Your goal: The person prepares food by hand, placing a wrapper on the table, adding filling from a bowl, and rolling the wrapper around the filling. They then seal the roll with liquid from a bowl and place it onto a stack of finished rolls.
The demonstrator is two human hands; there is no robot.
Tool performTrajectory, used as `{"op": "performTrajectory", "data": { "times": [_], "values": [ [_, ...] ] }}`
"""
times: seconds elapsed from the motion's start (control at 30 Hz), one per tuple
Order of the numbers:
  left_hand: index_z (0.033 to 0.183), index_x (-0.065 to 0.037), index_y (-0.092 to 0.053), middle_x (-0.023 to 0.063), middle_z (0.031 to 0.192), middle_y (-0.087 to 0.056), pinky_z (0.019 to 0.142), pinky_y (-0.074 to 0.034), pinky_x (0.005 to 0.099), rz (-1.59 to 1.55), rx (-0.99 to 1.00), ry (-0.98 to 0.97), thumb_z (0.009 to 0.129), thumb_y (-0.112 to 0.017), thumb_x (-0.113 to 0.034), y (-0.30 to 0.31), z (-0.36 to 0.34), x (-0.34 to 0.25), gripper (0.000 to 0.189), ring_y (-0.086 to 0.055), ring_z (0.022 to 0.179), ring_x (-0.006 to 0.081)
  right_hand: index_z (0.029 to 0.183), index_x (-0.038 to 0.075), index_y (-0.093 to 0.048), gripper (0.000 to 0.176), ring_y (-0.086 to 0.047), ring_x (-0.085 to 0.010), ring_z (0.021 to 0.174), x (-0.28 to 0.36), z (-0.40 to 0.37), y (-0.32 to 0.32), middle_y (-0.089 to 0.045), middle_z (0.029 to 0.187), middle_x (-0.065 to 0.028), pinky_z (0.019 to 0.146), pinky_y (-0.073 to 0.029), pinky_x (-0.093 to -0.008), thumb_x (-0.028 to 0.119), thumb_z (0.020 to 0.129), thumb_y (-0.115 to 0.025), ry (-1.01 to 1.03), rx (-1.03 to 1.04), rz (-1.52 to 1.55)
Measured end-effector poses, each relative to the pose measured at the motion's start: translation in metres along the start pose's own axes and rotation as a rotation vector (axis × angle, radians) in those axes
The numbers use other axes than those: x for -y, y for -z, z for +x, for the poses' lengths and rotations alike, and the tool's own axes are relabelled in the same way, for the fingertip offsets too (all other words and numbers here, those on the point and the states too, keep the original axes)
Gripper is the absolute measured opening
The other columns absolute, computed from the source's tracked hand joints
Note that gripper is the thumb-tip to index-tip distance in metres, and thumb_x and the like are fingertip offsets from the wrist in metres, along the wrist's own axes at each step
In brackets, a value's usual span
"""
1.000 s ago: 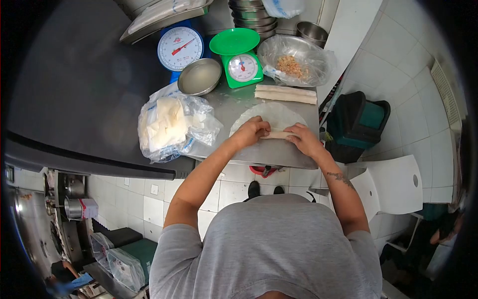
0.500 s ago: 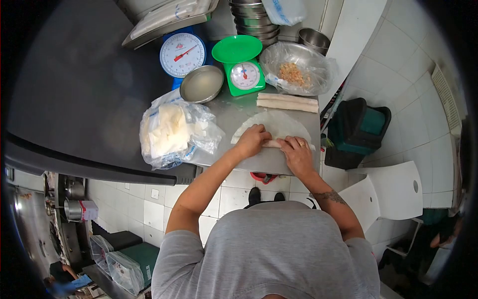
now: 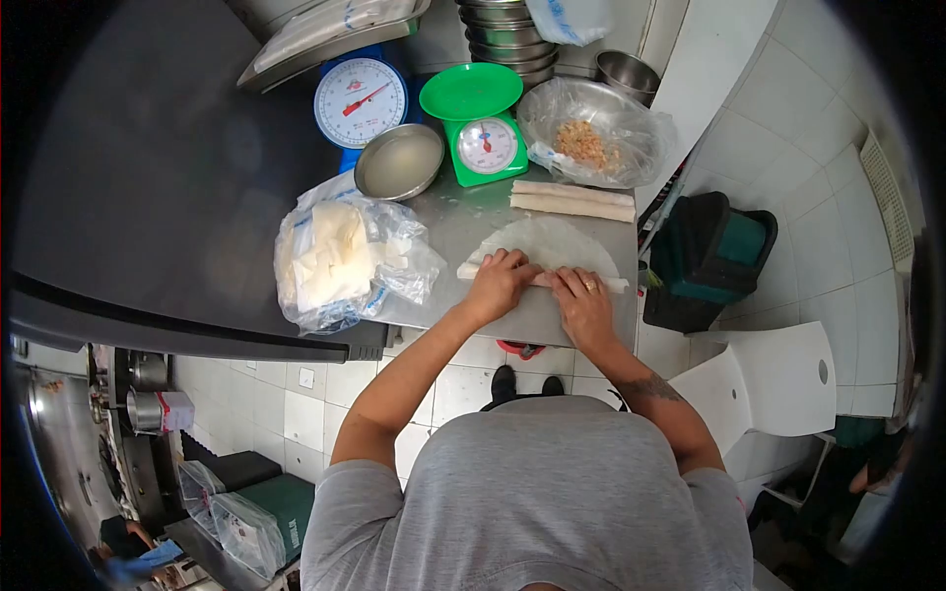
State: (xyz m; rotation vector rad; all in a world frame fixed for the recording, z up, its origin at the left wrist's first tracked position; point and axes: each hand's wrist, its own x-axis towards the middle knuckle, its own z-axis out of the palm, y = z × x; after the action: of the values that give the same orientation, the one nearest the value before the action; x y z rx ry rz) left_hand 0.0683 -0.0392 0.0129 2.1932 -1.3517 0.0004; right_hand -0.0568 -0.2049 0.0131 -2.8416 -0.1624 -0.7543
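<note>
Two hands: both rest palm-down on one half-rolled spring roll [image 3: 613,284] at the near edge of the steel table [image 3: 463,222].
Left hand [image 3: 500,281]: the grip is half closed. The fingers curl over the left part of the roll and press down on it; nothing is lifted.
Right hand [image 3: 583,300]: the grip is flatter and looser, with fingers laid along the right part of the roll and a ring on one finger. It presses rather than clasps.
Long axis of the roll: it runs from 9 to 3 o'clock across the person's front, and a pale end sticks out past each hand.
Roll from the grips: it lies under the fingertips, at 12 o'clock of both palms. The hands share it about evenly, neither clearly nearer.
Wrapper [image 3: 552,239]: the unrolled part of this thin round sheet lies flat at 12 o'clock of the roll and joins it.
Finished rolls [image 3: 572,200]: two lie side by side beyond the wrapper at 12 o'clock, parallel to the roll under the hands.
Filling bowl [image 3: 636,128]: plastic-lined, it holds minced filling and sits at 1 o'clock.
Green scale [image 3: 483,133]: at 12 o'clock, behind the finished rolls.
Blue scale [image 3: 360,98]: at 11 o'clock.
Shallow metal dish [image 3: 363,175]: between the two scales, just in front of them.
Bag of wrappers [image 3: 340,256]: at 9 o'clock of the left hand, near but apart.
</note>
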Motion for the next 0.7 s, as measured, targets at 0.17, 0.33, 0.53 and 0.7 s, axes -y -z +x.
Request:
{"op": "performTrajectory", "data": {
  "times": [0.17,0.33,0.53,0.7],
  "values": [
    [0.117,-0.015,-0.062,0.0069,0.107,-0.054,0.084,-0.038,0.0410,0.164,-0.121,-0.014,0.075,-0.060,-0.004,0.003,-0.001,-0.018,0.044,-0.050,0.104,0.0280,0.116,0.007,-0.063,0.037,-0.055,-0.0259,0.108,-0.008,0.012,0.002,-0.060,0.115,-0.0066,0.095,-0.045,-0.0418,0.010,0.080,-0.057,-0.028,0.066,0.052],
    [0.118,-0.016,-0.060,0.0064,0.107,-0.054,0.083,-0.038,0.0411,0.214,-0.172,-0.068,0.073,-0.061,-0.006,-0.008,-0.002,-0.009,0.046,-0.050,0.105,0.0277,0.116,0.007,-0.063,0.035,-0.056,-0.0262,0.108,-0.024,0.020,-0.002,-0.061,0.114,-0.0068,0.094,-0.045,-0.0406,0.009,0.082,-0.057,-0.086,0.166,0.160],
    [0.115,-0.017,-0.062,0.0047,0.107,-0.054,0.083,-0.037,0.0407,0.183,-0.094,-0.033,0.075,-0.061,-0.005,-0.008,0.006,-0.002,0.042,-0.050,0.102,0.0267,0.115,0.008,-0.063,0.035,-0.056,-0.0264,0.107,-0.023,0.015,0.007,-0.061,0.113,-0.0067,0.096,-0.044,-0.0407,0.008,0.081,-0.060,-0.011,0.024,0.081],
    [0.117,-0.017,-0.062,0.0047,0.106,-0.054,0.085,-0.037,0.0431,0.151,-0.014,-0.011,0.077,-0.060,-0.006,-0.001,0.016,0.005,0.042,-0.051,0.103,0.0267,0.113,0.009,-0.063,0.034,-0.056,-0.0262,0.106,-0.027,0.020,0.001,-0.061,0.111,-0.0064,0.096,-0.044,-0.0400,0.007,0.080,-0.060,-0.025,0.039,0.080]
  ]
}}
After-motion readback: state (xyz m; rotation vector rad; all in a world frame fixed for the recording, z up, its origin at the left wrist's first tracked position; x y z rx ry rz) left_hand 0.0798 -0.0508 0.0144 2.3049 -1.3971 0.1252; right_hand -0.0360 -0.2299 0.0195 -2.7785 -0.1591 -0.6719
